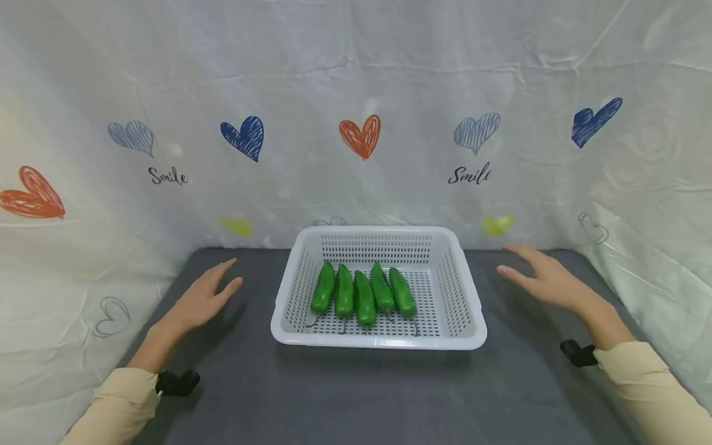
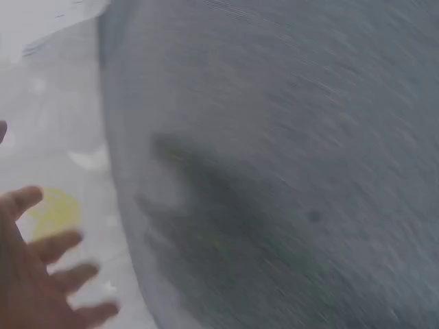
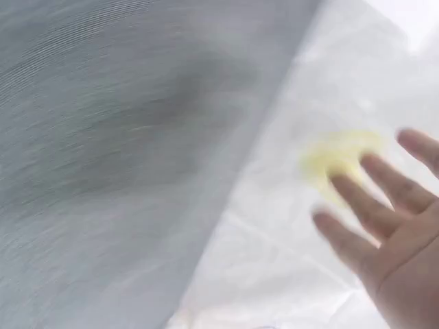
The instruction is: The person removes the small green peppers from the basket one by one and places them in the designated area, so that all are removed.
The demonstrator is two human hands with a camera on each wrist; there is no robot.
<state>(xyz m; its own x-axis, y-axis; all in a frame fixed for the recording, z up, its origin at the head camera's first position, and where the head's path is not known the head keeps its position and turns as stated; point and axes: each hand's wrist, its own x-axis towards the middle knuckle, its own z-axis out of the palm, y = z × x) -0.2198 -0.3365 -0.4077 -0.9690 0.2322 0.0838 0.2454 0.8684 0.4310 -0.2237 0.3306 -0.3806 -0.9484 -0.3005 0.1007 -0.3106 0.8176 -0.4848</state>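
Note:
In the head view a white perforated plastic basket (image 1: pixel 384 342) stands on the dark grey table. Several green peppers (image 1: pixel 364 299) lie side by side in it, stems toward the person, left of the basket's middle. My left hand (image 1: pixel 201 299) hovers to the left of the basket, apart from it, holding nothing. To the right, my right hand (image 1: pixel 547 278) is also raised over the table and holds nothing. Both wrist views are blurred; they show the left hand (image 2: pixel 34 267) and the right hand (image 3: pixel 394 226) with fingers spread.
A white sheet (image 1: pixel 406 80) printed with hearts and the word Smile hangs behind the table and along both sides. The table top (image 1: pixel 356 395) extends in front of the basket. Black straps with small devices sit at the left wrist (image 1: pixel 178 383) and right wrist (image 1: pixel 578 353).

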